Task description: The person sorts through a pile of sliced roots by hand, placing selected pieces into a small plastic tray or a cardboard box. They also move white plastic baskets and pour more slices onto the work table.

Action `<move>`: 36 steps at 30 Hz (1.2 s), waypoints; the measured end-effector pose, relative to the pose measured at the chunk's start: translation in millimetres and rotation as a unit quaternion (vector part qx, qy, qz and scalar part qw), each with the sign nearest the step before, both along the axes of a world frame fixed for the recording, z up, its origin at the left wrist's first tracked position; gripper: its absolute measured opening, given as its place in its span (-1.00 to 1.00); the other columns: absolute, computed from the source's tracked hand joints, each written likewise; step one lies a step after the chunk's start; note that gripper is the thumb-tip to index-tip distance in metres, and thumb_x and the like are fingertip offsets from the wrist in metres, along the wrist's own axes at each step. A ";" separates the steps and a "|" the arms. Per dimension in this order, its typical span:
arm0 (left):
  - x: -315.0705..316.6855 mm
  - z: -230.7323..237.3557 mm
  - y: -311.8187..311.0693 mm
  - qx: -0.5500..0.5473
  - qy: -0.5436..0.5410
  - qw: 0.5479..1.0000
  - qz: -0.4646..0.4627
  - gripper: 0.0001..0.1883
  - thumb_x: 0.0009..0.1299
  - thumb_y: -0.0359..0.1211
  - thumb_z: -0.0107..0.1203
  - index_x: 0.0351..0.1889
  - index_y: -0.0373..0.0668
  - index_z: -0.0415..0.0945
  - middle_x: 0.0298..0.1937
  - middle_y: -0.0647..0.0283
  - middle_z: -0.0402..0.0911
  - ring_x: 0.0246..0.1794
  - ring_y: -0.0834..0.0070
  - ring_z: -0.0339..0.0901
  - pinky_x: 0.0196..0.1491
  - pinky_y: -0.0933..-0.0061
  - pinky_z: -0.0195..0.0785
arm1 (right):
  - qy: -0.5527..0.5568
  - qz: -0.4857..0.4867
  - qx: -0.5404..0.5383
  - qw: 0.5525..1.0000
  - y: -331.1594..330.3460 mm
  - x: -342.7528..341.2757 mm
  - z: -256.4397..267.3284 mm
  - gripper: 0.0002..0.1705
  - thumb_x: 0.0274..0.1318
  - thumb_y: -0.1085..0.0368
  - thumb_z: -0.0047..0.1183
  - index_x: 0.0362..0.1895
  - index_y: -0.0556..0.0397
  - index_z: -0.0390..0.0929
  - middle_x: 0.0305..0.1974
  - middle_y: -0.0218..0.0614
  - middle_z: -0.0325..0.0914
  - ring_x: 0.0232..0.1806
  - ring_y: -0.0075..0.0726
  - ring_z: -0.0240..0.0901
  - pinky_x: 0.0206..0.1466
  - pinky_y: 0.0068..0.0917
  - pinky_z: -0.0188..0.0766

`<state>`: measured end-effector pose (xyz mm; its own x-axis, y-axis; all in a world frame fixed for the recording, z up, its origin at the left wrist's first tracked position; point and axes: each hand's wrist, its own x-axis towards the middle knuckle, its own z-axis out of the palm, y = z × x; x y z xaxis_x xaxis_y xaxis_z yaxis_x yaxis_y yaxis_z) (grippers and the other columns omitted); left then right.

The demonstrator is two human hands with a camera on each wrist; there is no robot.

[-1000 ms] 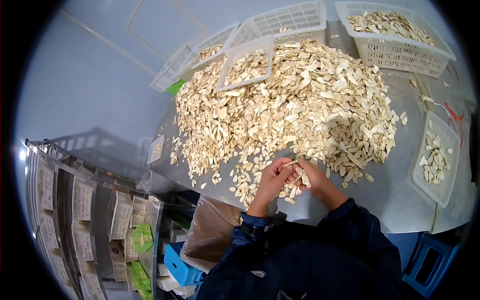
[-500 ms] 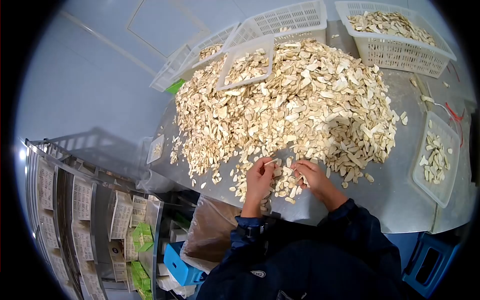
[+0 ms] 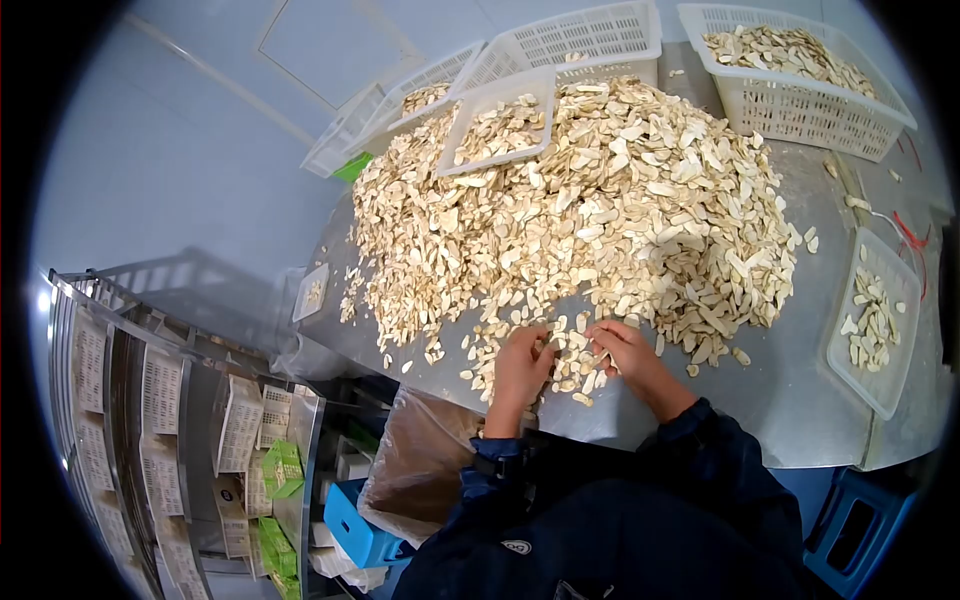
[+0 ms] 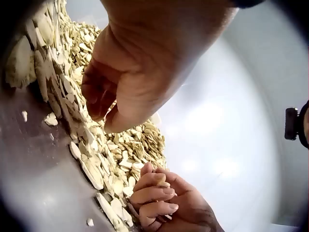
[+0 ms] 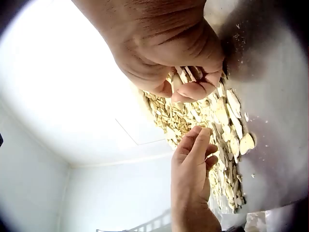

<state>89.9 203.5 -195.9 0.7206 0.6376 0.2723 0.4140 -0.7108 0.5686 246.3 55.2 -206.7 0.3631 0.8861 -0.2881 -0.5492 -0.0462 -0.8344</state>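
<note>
A large heap of pale, flat dried slices (image 3: 620, 190) covers the table. Some loose slices (image 3: 570, 380) lie in front of it, between and below the two hands. My left hand (image 3: 518, 368) is at the left of these loose slices, fingers bent and thumb near the fingertips; I cannot tell whether a slice is between them. My right hand (image 3: 630, 358) is across from it, palm turned inward. In the right wrist view, several slices (image 5: 188, 73) show inside the curled fingers of the right hand, held against the palm.
A shallow tray (image 3: 452, 160) of slices sits on the heap. White baskets (image 3: 800, 110) stand along the back. At right lies another tray (image 3: 838, 352) with a few slices. A lined bin (image 3: 415, 450) and blue stools (image 3: 855, 535) stand below the table edge; shelving (image 3: 130, 400) is at left.
The hands were together over the loose slices and have parted; the left moved left. A slice that stood out at the left fingertips half a second ago no longer shows there.
</note>
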 end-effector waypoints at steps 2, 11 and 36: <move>1.9 -2.3 -3.1 -0.004 0.025 0.999 -0.021 -0.73 0.27 -0.42 0.25 -0.06 -0.20 0.60 -0.20 0.09 0.60 -0.42 0.24 0.58 -0.29 0.28 0.47 | -0.009 -0.001 -0.002 1.000 1.2 -0.7 -0.8 -0.75 0.38 0.16 0.00 -0.10 0.04 0.58 -0.39 -0.51 0.42 -0.50 -0.65 0.29 -0.51 -0.65 0.21; 12.5 3.3 -18.1 -0.002 0.015 1.000 -0.023 -0.71 0.25 -0.41 0.30 -0.06 -0.21 0.61 -0.27 0.12 0.57 -0.51 0.32 0.54 -0.40 0.34 0.41 | -0.163 0.001 0.013 0.987 2.2 -9.5 -13.4 -0.70 0.33 0.18 0.03 -0.06 0.12 0.63 -0.41 -0.44 0.55 -0.43 -0.62 0.40 -0.35 -0.57 0.36; 13.4 -3.3 -8.4 -0.186 -0.009 0.982 -0.012 -0.75 0.44 -0.37 0.18 0.02 -0.28 0.59 -0.34 0.29 0.63 -0.45 0.60 0.52 -0.41 0.50 0.38 | 0.038 0.010 0.001 0.999 -0.2 -1.4 1.6 -0.70 0.40 0.17 -0.05 -0.04 0.12 0.56 -0.40 -0.48 0.41 -0.51 -0.64 0.27 -0.50 -0.62 0.21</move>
<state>103.3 195.1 -199.2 0.7343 0.6779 0.0356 0.3873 -0.4614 0.7982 244.9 55.1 -205.0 0.3219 0.8941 -0.3113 -0.6095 -0.0559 -0.7908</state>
